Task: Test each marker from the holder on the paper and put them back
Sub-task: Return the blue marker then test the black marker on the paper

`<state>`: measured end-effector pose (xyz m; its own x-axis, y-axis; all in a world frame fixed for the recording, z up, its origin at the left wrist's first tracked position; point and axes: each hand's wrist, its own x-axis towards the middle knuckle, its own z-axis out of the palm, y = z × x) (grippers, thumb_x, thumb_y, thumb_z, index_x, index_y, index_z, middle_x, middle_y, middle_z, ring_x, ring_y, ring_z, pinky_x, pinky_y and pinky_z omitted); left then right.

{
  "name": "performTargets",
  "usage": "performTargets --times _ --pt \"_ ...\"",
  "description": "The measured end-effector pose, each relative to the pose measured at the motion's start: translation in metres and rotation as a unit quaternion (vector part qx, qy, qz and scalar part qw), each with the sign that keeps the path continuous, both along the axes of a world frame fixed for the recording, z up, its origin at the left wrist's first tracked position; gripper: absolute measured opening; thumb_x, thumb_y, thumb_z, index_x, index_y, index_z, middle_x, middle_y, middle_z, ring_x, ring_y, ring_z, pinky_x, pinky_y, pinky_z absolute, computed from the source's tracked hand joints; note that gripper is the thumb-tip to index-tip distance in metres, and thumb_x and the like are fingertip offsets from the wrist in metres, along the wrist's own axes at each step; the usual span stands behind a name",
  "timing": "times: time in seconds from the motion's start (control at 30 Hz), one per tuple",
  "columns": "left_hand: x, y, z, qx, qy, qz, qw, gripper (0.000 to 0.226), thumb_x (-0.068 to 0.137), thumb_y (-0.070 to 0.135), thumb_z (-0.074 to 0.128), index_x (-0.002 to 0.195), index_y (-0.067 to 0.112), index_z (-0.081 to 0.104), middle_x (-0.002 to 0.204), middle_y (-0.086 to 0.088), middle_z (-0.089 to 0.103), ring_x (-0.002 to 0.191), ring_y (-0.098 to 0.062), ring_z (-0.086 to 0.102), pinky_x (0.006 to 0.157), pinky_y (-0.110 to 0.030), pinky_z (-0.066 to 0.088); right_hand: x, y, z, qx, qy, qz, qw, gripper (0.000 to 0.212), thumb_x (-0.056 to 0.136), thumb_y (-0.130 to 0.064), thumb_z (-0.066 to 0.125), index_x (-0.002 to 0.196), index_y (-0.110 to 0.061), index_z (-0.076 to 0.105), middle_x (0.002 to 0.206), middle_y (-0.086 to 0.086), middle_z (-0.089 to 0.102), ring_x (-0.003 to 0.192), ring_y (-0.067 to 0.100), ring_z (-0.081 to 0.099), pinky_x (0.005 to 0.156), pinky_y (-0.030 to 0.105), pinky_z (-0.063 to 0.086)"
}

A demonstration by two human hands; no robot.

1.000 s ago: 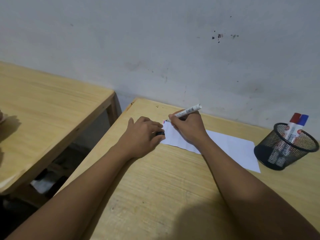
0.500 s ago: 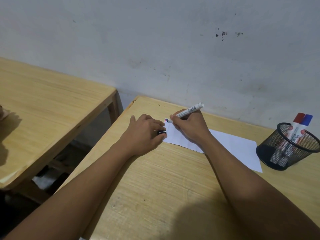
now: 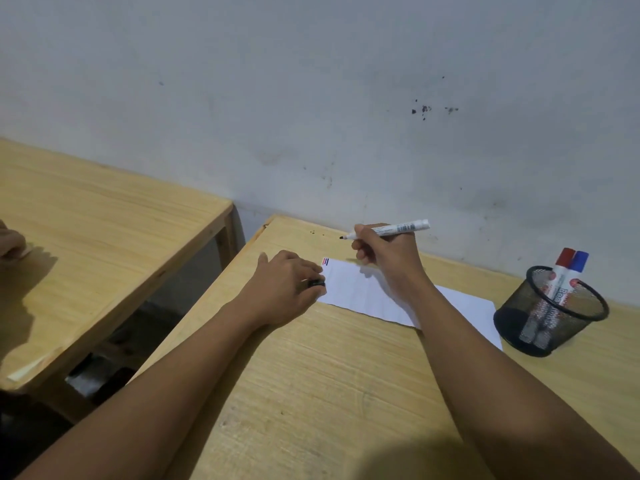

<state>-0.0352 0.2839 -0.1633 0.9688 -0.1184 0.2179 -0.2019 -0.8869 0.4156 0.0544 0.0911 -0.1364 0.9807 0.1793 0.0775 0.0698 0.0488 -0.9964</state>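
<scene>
My right hand [image 3: 388, 256] grips a white marker [image 3: 398, 228] with a black tip, held in the air above the far left corner of the white paper [image 3: 367, 294]. Short red, blue and black strokes [image 3: 325, 261] mark that corner. Resting at the paper's left edge, my left hand [image 3: 284, 289] pinches the marker's black cap [image 3: 316, 283]. At the right stands a black mesh holder [image 3: 550, 310] with a red-capped marker [image 3: 565, 257] and a blue-capped marker [image 3: 580, 261] upright in it.
The paper and holder lie on a light wooden desk [image 3: 329, 375] against a grey wall. A second wooden desk [image 3: 104, 237] stands to the left across a gap, with another person's hand [image 3: 10, 242] at its left edge.
My right hand has lifted the marker's tip off the paper's corner and raised it. My left hand has stayed at the paper's edge with the cap.
</scene>
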Motion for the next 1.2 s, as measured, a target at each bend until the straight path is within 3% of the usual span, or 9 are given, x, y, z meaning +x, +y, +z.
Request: performTargets --times 0.1,0.23,0.37,0.47,0.57,0.73,0.87,1.03,1.2 --pt "-0.005 -0.004 0.006 -0.006 -0.017 0.001 1.000 0.026 0.095 0.043 0.050 0.106 0.035 0.071 0.127 0.016 0.064 0.115 -0.011 0.054 0.104 -0.061 0.032 -0.010 -0.013 0.028 0.006 -0.021 -0.001 1.000 0.019 0.096 -0.017 0.070 0.095 0.002 0.073 0.071 0.008 0.067 0.055 0.015 0.055 0.052 0.025 0.045" --pt "-0.015 -0.016 0.031 -0.057 -0.062 0.036 0.996 0.026 0.095 0.046 0.053 0.110 0.038 0.072 0.142 0.011 0.055 0.128 -0.012 0.052 0.111 -0.059 0.027 -0.029 -0.038 0.065 0.015 -0.055 0.003 0.998 0.012 0.097 -0.016 0.069 0.092 -0.007 0.075 0.079 0.008 0.069 0.063 0.018 0.057 0.055 0.028 0.047" --pt "-0.021 -0.043 0.093 -0.108 -0.141 0.022 0.984 0.032 0.090 0.055 0.054 0.106 0.036 0.074 0.128 0.009 0.067 0.117 -0.013 0.061 0.099 -0.053 0.044 -0.060 -0.069 0.107 0.043 -0.087 -0.005 0.995 0.009 0.096 -0.012 0.069 0.096 -0.003 0.072 0.084 0.014 0.070 0.064 0.021 0.058 0.055 0.030 0.047" --pt "-0.030 -0.071 0.143 -0.132 -0.195 -0.017 0.972 0.022 0.092 0.043 0.063 0.104 0.030 0.076 0.117 0.012 0.071 0.108 -0.006 0.063 0.097 -0.044 0.048 -0.087 -0.093 0.139 0.040 -0.126 -0.011 0.991 0.018 0.096 -0.015 0.069 0.099 0.002 0.075 0.084 0.014 0.072 0.064 0.021 0.059 0.056 0.030 0.047" --pt "-0.044 -0.103 0.182 -0.157 -0.219 -0.061 0.961 0.019 0.090 0.038 0.067 0.103 0.027 0.077 0.111 0.012 0.072 0.103 -0.005 0.064 0.095 -0.036 0.050 -0.113 -0.119 0.168 0.039 -0.162 -0.020 0.986 0.015 0.096 -0.018 0.070 0.090 -0.007 0.079 0.080 0.010 0.074 0.063 0.019 0.060 0.056 0.030 0.047" --pt "-0.068 -0.153 0.220 -0.167 -0.238 -0.120 0.949 0.020 0.090 0.037 0.067 0.105 0.028 0.076 0.109 0.010 0.073 0.100 -0.011 0.065 0.093 -0.039 0.050 -0.153 -0.163 0.201 0.007 -0.212 -0.054 0.976 0.018 0.094 -0.018 0.073 0.094 -0.001 0.078 0.083 0.013 0.075 0.063 0.019 0.061 0.059 0.033 0.048" --pt "-0.085 -0.187 0.240 -0.149 -0.254 -0.165 0.941 0.021 0.090 0.035 0.068 0.107 0.026 0.076 0.104 0.007 0.074 0.092 -0.009 0.066 0.087 -0.038 0.053 -0.180 -0.192 0.215 -0.026 -0.238 -0.073 0.968 0.022 0.094 -0.020 0.073 0.098 0.002 0.077 0.083 0.011 0.075 0.066 0.018 0.062 0.060 0.031 0.049" --pt "-0.102 -0.215 0.253 -0.101 -0.304 -0.189 0.928 0.016 0.089 0.028 0.070 0.099 0.019 0.078 0.086 -0.001 0.077 0.075 -0.016 0.065 0.071 -0.039 0.053 -0.198 -0.210 0.220 -0.041 -0.248 -0.094 0.963 0.019 0.094 -0.026 0.073 0.086 -0.010 0.079 0.074 0.004 0.071 0.067 0.015 0.059 0.062 0.029 0.048" --pt "-0.104 -0.225 0.249 -0.014 -0.418 -0.140 0.898 0.018 0.085 0.037 0.064 0.089 0.026 0.077 0.073 0.006 0.074 0.074 -0.019 0.064 0.075 -0.045 0.046 -0.199 -0.203 0.217 -0.001 -0.225 -0.132 0.965 0.034 0.095 -0.033 0.071 0.077 -0.005 0.074 0.057 -0.001 0.053 0.055 0.013 0.044 0.056 0.025 0.039"
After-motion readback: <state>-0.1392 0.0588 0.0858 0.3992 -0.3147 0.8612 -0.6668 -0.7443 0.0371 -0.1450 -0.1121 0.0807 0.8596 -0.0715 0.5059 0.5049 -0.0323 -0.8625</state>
